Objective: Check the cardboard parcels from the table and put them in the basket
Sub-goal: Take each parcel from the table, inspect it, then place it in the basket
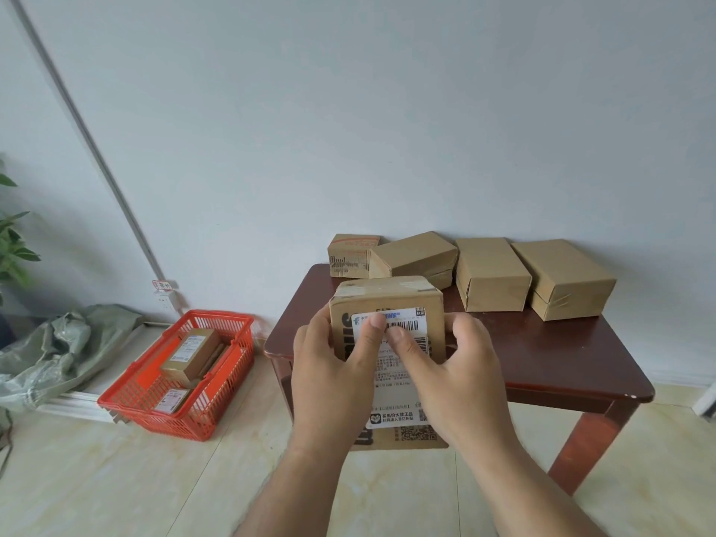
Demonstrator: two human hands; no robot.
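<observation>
I hold a cardboard parcel (387,300) upright in front of me, above the near left part of the dark red table (542,358). Its white shipping label with barcodes faces me. My left hand (329,366) grips its left side, thumb on the label. My right hand (457,366) grips its right side, thumb also on the label. Several more cardboard parcels lie along the table's back edge, among them one (492,273) near the middle and one (563,279) at the right. The red plastic basket (217,397) stands on the floor to the left with a few labelled parcels (190,352) inside.
A white wall runs behind the table. A grey-green sack (58,343) lies on the floor at the far left, behind the basket, beside plant leaves (11,242). A wall socket (166,300) sits low near the basket. Pale tile floor (116,478) spreads in front.
</observation>
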